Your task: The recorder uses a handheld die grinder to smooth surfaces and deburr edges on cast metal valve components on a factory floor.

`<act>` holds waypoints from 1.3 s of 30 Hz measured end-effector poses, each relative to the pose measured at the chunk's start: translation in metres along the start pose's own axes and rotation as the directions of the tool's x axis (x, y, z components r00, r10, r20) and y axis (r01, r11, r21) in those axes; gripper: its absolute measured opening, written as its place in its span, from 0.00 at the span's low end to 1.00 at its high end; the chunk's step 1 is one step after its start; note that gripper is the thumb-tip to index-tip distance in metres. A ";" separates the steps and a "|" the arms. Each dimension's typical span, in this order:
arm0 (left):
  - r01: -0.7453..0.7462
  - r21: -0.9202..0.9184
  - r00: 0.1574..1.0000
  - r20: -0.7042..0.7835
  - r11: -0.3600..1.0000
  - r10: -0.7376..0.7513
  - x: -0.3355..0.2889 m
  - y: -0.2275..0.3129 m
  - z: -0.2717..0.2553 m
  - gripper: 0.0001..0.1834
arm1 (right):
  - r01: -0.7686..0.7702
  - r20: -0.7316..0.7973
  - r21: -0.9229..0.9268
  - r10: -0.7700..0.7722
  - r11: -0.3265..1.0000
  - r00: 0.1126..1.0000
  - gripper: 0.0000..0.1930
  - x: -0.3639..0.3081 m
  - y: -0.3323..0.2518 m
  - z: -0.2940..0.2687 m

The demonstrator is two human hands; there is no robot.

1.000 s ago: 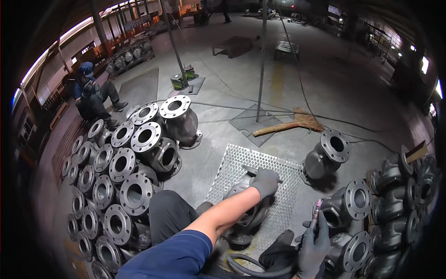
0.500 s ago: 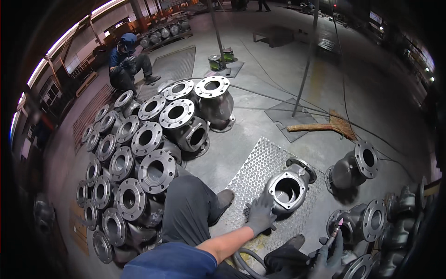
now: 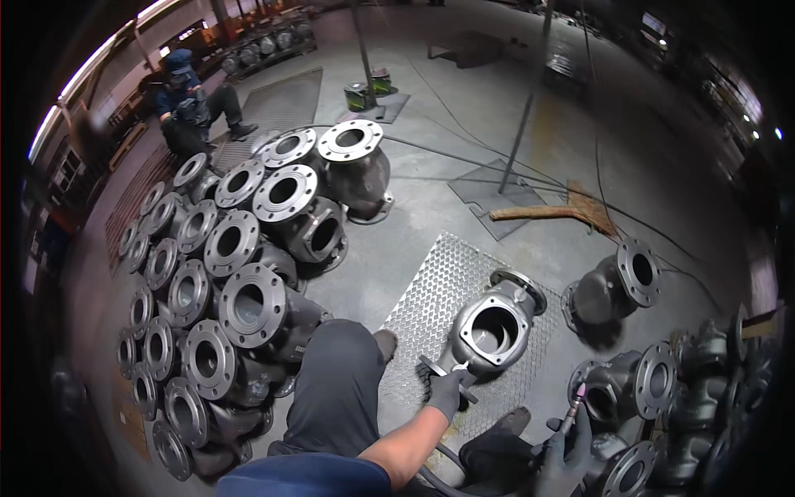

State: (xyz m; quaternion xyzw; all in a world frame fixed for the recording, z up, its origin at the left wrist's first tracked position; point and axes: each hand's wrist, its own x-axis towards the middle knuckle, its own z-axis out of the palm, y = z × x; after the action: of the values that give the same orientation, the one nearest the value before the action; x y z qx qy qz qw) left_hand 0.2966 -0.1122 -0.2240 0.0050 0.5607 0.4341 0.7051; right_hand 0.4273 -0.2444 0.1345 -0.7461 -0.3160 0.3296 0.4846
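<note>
A grey cast-metal valve body (image 3: 527,338) with flanged ends lies on the patterned metal plate in front of me, its square-rimmed opening facing up. My gloved left hand (image 3: 448,392) is closed round the flange at its near end; the fingertips are partly hidden. Lower right, my gloved right hand (image 3: 566,454) grips a slim die grinder (image 3: 570,412) with a pink grinding tip pointing up. That tip is apart from the valve body on the plate, and other castings stand behind it. My knee and shoes flank the plate.
Several flanged valve bodies (image 3: 251,306) crowd the floor on my left. Another casting (image 3: 603,294) stands right of the plate (image 3: 422,298), with more at lower right. A bent wooden stick (image 3: 538,213), cables and thin poles lie beyond. A co-worker (image 3: 186,103) sits far left.
My left hand has moved from beside the valve body's opening to its near flange and closed there. My right hand still holds the grinder. The whole view has shifted slightly.
</note>
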 end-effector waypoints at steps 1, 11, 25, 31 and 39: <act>0.042 -0.118 0.999 -0.001 0.992 -0.042 0.000 -0.003 0.009 0.18 | -0.058 -0.010 -0.090 0.057 0.994 0.998 0.26 0.003 -0.012 0.007; 0.040 0.127 0.999 -0.039 0.991 -0.036 -0.015 0.043 -0.016 0.18 | 0.203 -0.015 -0.190 -0.209 0.961 0.978 0.26 0.011 0.004 0.014; -0.307 0.400 0.952 0.139 0.864 0.274 -0.168 0.208 -0.022 0.25 | 0.323 0.087 -0.175 -0.312 0.930 0.946 0.22 0.032 0.038 0.050; -0.600 0.798 0.623 0.512 -0.059 0.591 -0.173 0.179 -0.037 0.44 | 0.177 0.246 -0.142 -0.138 0.974 0.959 0.25 0.053 0.078 0.110; -0.709 0.666 0.542 0.725 -0.232 0.425 -0.182 0.184 -0.045 0.38 | 0.200 0.234 -0.272 -0.137 0.941 0.963 0.26 0.053 0.076 0.110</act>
State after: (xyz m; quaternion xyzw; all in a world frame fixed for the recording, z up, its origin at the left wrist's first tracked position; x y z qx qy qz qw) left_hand 0.1503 -0.1320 -0.0071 0.7583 0.5344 0.2378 0.2877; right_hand 0.3819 -0.1715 0.0196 -0.7403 -0.4739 0.3139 0.3589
